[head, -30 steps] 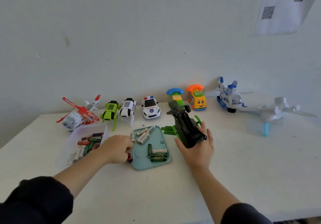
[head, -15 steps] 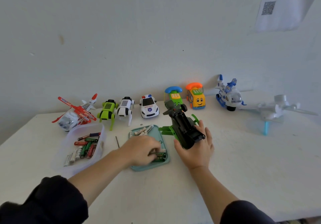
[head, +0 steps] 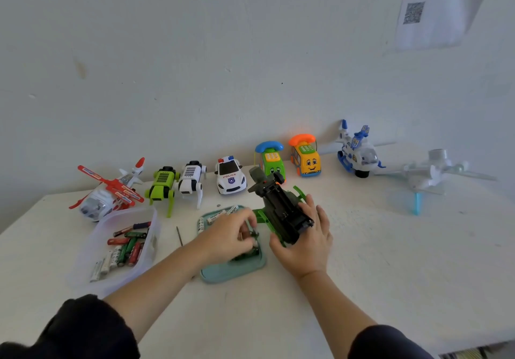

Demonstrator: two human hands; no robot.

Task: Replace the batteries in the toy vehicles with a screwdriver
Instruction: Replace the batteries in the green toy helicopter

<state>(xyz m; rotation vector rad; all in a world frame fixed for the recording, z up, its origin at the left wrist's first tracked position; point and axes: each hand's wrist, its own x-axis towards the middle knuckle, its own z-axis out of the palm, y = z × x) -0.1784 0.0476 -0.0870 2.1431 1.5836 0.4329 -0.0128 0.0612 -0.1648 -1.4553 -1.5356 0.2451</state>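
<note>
The left hand has moved from the tray's left edge onto the tray, now pinching a battery, probably for fitting. Beside the tray, the right hand still grasps the dark toy.

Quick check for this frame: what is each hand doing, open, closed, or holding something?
Left hand: fingers curled over the batteries in the teal tray; a grip cannot be told.
Right hand: holds the dark toy vehicle.
</note>
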